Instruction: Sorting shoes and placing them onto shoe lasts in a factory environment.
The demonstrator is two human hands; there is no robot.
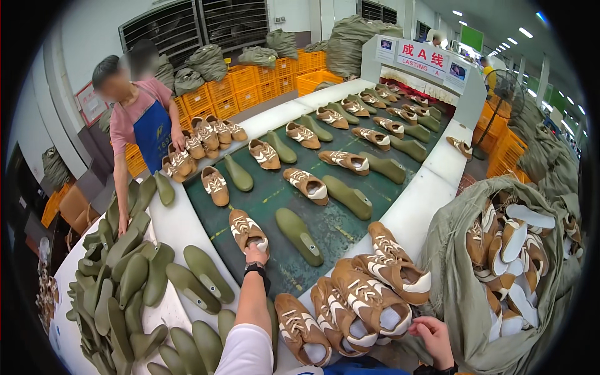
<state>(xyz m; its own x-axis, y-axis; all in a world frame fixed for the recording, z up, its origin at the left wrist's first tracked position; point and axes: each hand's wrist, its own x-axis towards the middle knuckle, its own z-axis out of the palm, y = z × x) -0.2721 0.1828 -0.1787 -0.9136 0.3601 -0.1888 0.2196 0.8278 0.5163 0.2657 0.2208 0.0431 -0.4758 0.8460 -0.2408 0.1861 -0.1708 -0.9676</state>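
Observation:
My left hand reaches forward over the dark green conveyor belt and grips the heel end of a brown-and-white shoe upper that lies on the belt. An olive green shoe last lies just right of it. My right hand is low at the right and rests on the heel of one brown shoe upper in a pile on the white belt edge. More uppers paired with green lasts run up the belt in rows.
A person in a pink shirt and blue apron stands across the belt at the left, one hand on a heap of green lasts. A grey-green sack full of shoe uppers gapes at the right. Orange crates and stuffed sacks stand behind.

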